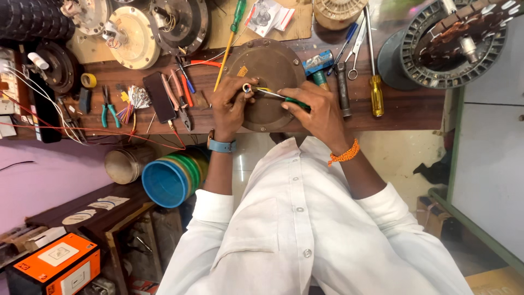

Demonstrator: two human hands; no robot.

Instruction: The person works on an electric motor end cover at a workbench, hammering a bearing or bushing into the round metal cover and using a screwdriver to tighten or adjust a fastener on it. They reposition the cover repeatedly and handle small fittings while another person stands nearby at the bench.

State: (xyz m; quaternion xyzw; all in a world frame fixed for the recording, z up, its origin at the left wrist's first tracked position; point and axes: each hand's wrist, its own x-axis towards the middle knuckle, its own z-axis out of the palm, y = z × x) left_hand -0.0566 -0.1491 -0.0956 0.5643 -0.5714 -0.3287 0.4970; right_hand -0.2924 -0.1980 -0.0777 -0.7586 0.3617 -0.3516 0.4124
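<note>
A round brown metal motor cover [273,63] lies on the wooden workbench [404,106] in front of me. My left hand [229,106] rests on its near left edge and pinches a small ring-shaped part [247,87] with thin coloured wires. My right hand [316,112] grips a green-handled screwdriver [284,98], its tip pointing left at that small part. A blue watch is on my left wrist, an orange band on my right.
Tools lie about the bench: a yellow-handled screwdriver [375,87], a hammer [319,65], scissors [355,49], pliers [108,112], a long green-handled screwdriver [232,38]. Motor parts [131,35] sit at back left, a wound stator [456,43] at right. Stacked coloured tubs [169,180] stand below.
</note>
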